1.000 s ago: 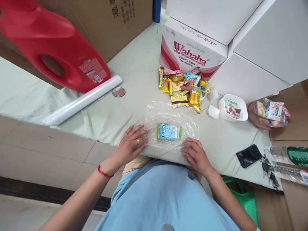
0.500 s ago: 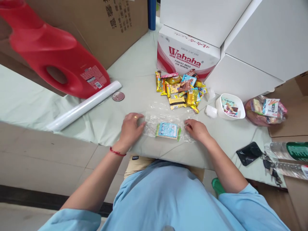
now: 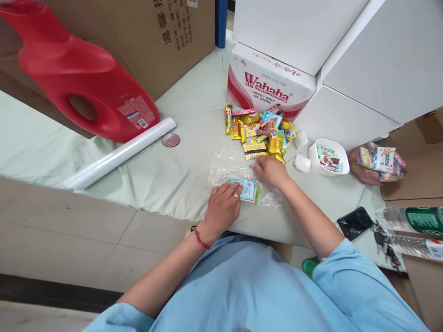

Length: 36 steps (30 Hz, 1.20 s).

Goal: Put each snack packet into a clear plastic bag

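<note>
A sheet of clear plastic film [image 3: 223,159] lies spread on the cloth-covered table in front of me. On it rests a small flat snack packet [image 3: 248,188], blue on top with green ends. My left hand [image 3: 224,203] lies over the packet's left end, fingers stretched out and pressing down, so that end is hidden. At the film's far right part is my right hand [image 3: 272,170], fingers bent together on the film just in front of the snack pile [image 3: 265,129]. The exact grip of its fingertips is hard to see.
A white film roll [image 3: 121,154] and a round badge [image 3: 170,140] lie left, by a large red jug [image 3: 90,87]. Right are a white bowl [image 3: 328,157], a bagged bundle of snacks [image 3: 377,161], a phone [image 3: 355,223], keys and plastic bottles [image 3: 404,219]. Boxes [image 3: 270,83] stand behind.
My left hand has moved right, from the film's left edge onto the packet. My right hand has moved away from me and slightly left, towards the snack pile.
</note>
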Each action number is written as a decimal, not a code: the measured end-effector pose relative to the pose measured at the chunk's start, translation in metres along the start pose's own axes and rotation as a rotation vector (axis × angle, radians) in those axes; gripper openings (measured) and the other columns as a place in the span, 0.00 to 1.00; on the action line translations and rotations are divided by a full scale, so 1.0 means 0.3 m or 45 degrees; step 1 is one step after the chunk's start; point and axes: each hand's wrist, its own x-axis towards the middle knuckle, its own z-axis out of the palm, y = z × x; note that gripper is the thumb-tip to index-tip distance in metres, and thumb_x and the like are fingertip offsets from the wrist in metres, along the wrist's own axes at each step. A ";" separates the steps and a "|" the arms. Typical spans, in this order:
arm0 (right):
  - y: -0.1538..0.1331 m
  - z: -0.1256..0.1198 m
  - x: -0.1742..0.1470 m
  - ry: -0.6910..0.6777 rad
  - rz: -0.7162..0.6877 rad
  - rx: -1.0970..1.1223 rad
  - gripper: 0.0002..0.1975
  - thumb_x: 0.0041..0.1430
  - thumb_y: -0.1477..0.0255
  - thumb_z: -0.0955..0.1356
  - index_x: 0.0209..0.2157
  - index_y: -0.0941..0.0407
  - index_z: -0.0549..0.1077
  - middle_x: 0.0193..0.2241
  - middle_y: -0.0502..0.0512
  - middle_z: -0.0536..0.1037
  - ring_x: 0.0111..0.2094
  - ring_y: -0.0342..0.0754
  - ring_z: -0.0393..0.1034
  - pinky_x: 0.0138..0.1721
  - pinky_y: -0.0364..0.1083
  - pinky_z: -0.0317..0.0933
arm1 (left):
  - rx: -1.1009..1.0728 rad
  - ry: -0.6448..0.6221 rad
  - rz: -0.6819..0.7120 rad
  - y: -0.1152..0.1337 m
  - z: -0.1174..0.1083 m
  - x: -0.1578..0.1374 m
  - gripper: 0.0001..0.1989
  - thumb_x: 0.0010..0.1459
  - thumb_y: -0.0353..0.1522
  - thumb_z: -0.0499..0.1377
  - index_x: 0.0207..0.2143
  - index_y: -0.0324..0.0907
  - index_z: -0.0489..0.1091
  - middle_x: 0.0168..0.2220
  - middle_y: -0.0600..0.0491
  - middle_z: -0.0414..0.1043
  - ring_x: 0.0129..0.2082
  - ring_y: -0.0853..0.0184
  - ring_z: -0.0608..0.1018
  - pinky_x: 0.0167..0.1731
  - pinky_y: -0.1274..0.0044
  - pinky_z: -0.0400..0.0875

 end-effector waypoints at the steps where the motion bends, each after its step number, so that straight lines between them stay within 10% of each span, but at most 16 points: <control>1: -0.020 0.011 0.022 -0.028 0.056 -0.045 0.20 0.71 0.57 0.67 0.49 0.59 0.78 0.50 0.69 0.80 0.50 0.60 0.72 0.47 0.50 0.63 | 0.021 -0.053 -0.029 -0.002 0.029 -0.004 0.17 0.68 0.27 0.57 0.55 0.43 0.77 0.55 0.45 0.81 0.52 0.54 0.79 0.46 0.64 0.69; 7: -0.036 0.078 0.077 -0.149 -0.081 0.249 0.08 0.66 0.69 0.70 0.43 0.58 0.79 0.36 0.57 0.81 0.40 0.52 0.72 0.46 0.47 0.60 | 0.056 -0.108 -0.026 -0.031 0.087 -0.044 0.19 0.70 0.28 0.56 0.59 0.44 0.76 0.60 0.45 0.79 0.55 0.55 0.79 0.47 0.64 0.68; 12: 0.015 0.091 0.076 0.031 -0.370 0.464 0.10 0.66 0.66 0.69 0.42 0.58 0.79 0.42 0.58 0.81 0.47 0.52 0.71 0.55 0.49 0.57 | -0.027 -0.134 -0.054 -0.029 0.078 -0.039 0.20 0.69 0.27 0.55 0.60 0.45 0.76 0.60 0.46 0.79 0.55 0.55 0.79 0.49 0.63 0.69; 21: 0.026 0.086 0.055 -0.297 -0.333 0.793 0.15 0.64 0.63 0.69 0.43 0.58 0.81 0.27 0.47 0.71 0.28 0.44 0.62 0.32 0.42 0.57 | -0.087 -0.198 -0.100 -0.024 0.069 -0.031 0.21 0.70 0.28 0.55 0.61 0.47 0.76 0.61 0.44 0.78 0.57 0.53 0.79 0.50 0.61 0.71; 27: -0.034 0.073 -0.128 -0.129 -0.733 0.321 0.19 0.72 0.74 0.63 0.57 0.52 0.80 0.36 0.57 0.74 0.40 0.51 0.66 0.44 0.47 0.62 | -0.096 -0.171 -0.106 -0.033 0.074 -0.040 0.18 0.69 0.27 0.54 0.53 0.43 0.80 0.53 0.43 0.83 0.55 0.54 0.81 0.49 0.61 0.73; 36: -0.098 0.151 -0.314 -0.064 -0.584 -0.181 0.29 0.73 0.79 0.63 0.69 0.41 0.68 0.42 0.57 0.73 0.42 0.52 0.65 0.40 0.47 0.57 | -0.665 0.171 -0.514 -0.122 0.010 -0.086 0.14 0.67 0.29 0.53 0.41 0.46 0.80 0.49 0.50 0.83 0.51 0.62 0.82 0.56 0.64 0.76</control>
